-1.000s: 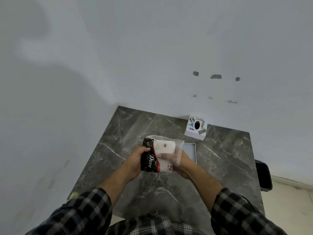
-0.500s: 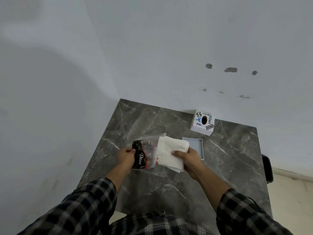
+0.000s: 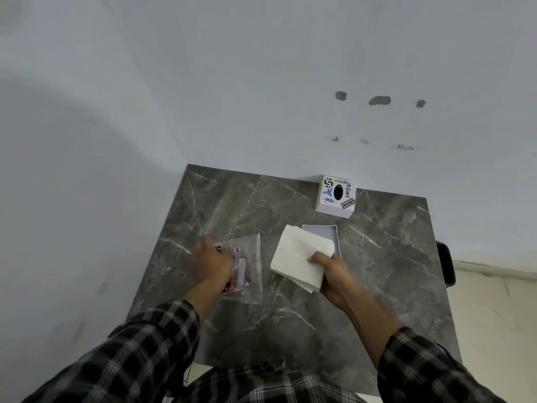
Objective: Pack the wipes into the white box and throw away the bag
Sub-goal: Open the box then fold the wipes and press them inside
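Only one view here, the head cam, looking down at a grey marble table (image 3: 377, 286) pushed against a white wall. The right hand (image 3: 334, 279) is gripping a folded stack of white wipes (image 3: 299, 257) by its near corner, thumb on top, and holding it up above the table so the far edge is overlapping the near-left side of the open white box (image 3: 327, 231). That shallow tray is sitting flat around the middle of the table.

The left hand (image 3: 213, 261) is blurry and resting over the clear plastic bag (image 3: 247, 269), which is lying flat on the table left of the wipes with some red and black packaging showing inside. Honestly can't tell if those fingers are pinching the bag or just lying on it.

Further back, against the wall, a white box lid with stickers (image 3: 337, 196) is sitting with a black oval hole on top. Plaid sleeves (image 3: 139, 353) are filling the bottom.
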